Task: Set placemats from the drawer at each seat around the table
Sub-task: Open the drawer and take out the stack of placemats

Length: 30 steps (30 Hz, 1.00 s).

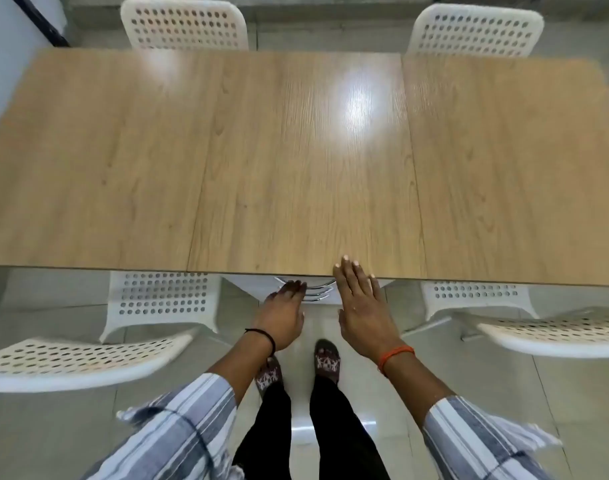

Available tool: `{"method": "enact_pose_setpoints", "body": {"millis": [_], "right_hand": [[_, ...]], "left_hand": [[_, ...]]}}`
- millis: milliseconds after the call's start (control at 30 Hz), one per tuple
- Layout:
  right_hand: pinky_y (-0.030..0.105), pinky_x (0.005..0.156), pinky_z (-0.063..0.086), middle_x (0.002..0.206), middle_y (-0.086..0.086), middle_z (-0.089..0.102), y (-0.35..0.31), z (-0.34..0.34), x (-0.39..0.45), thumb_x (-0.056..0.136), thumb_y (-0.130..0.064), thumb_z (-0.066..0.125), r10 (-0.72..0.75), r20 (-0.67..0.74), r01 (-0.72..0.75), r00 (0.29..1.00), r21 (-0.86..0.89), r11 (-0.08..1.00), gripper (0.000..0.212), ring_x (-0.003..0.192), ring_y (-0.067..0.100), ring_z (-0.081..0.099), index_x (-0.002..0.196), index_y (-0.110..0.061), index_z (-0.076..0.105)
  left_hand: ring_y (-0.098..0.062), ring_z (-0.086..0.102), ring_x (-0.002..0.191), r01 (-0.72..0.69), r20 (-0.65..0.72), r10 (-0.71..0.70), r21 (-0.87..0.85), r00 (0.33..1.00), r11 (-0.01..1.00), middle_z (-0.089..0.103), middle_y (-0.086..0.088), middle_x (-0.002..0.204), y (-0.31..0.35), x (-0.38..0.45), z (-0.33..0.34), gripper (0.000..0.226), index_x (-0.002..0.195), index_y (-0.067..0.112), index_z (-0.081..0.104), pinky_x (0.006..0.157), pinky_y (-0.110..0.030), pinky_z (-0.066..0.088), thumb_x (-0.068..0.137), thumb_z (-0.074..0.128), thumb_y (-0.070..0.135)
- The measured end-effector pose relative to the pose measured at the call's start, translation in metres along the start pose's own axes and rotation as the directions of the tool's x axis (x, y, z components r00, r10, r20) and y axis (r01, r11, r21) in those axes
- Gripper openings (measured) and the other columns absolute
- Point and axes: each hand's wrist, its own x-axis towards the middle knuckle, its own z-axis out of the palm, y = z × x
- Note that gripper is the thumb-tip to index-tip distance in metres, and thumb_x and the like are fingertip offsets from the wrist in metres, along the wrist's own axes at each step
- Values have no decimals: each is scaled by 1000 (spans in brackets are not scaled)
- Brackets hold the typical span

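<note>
A bare wooden table fills the upper view; no placemat is in sight. Under its near edge sits a white drawer unit with curved chrome handles. My left hand reaches down to the handles, fingertips touching or just at them; whether it grips is hidden. My right hand is flat with fingers together and extended, its fingertips over the table's near edge, holding nothing.
White perforated chairs stand at the far side and at the near side on my left and right. My feet stand on grey floor tiles between the near chairs.
</note>
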Motion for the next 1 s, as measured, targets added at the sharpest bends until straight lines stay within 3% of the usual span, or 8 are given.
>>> {"method": "enact_pose_setpoints", "body": {"millis": [133,300,500,667,767,833,900,1000], "right_hand": [[41,120,-10,164,8,-17,2,9,2,93,-10,46,6,-21,-7,1000,-7,1000,82,151,26,-15,157,-9,-5],[43,121,-6,165,9,-12,6,12,4,89,-6,48,2,-26,-2,1000,4,1000,85,152,26,-12,157,-8,-2],[44,122,-5,165,8,-14,8,16,6,89,-5,47,-2,-24,3,1000,15,1000,84,152,26,-13,157,-8,-3],[46,124,0,165,6,-12,9,16,4,91,-7,46,-4,-34,6,999,61,998,82,153,24,-12,158,-10,-1],[45,123,15,167,8,0,7,19,-2,96,-9,50,-15,-100,24,995,85,996,72,154,26,0,158,-10,15],[40,113,32,165,10,16,7,25,-16,95,-8,56,-35,-135,55,990,143,988,57,152,28,16,150,-12,39],[40,107,42,155,11,38,7,32,-32,94,-9,59,-45,-144,71,989,178,981,40,140,28,39,134,-15,56],[40,97,51,125,5,64,7,36,-46,96,-14,59,-12,-128,44,992,253,967,27,111,23,60,122,-16,65]], "left_hand": [[-21,6,152,22,37,-27,127,999,992,10,-5,165,-7,12,9,67,158,13,6,122,-39,7,101,39,29],[-22,26,146,20,-67,-7,188,998,982,36,-5,154,-4,18,11,59,153,15,30,122,-39,3,96,41,21],[-28,46,131,-2,-152,28,169,988,986,56,-7,138,-6,9,22,51,138,15,53,120,-41,17,87,47,14],[-28,47,130,-38,-126,58,154,990,987,54,-8,139,-2,-29,40,52,141,13,50,119,-41,23,89,48,18],[-26,57,116,-54,-271,65,47,960,997,61,-4,124,-2,-54,39,48,132,11,59,108,-36,37,85,58,12],[-23,59,102,-81,-456,67,-10,887,997,63,-4,108,-5,-69,33,39,120,10,66,93,-32,43,81,65,8],[-22,54,100,-94,-575,83,9,814,995,62,-5,105,-10,-77,21,34,115,8,67,90,-33,42,82,68,12],[-23,58,100,-72,-519,59,-6,853,997,65,-3,106,-24,-76,9,26,108,12,70,89,-36,47,83,72,19]]}}
